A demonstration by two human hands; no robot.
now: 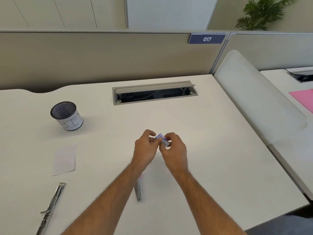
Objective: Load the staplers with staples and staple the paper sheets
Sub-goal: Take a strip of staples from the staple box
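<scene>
Both hands meet above the middle of the white desk (203,133), pinching a small blue-and-white staple box (162,139) between them. My left hand (145,150) grips its left end with thumb and fingertips; my right hand (174,148) holds its right end. Below my left forearm lies a stapler (138,189) swung open, silver with a bit of pink showing, partly hidden by the arm. A second silver stapler (51,204) lies unfolded near the desk's front left. A small stack of white paper sheets (64,160) rests left of the hands.
A black mesh cup (66,116) with a white label reading "BIN" stands at the back left. An open cable tray (155,92) is set into the desk's rear. A white divider (257,99) borders the right side; pink paper (304,99) lies on the neighbouring desk.
</scene>
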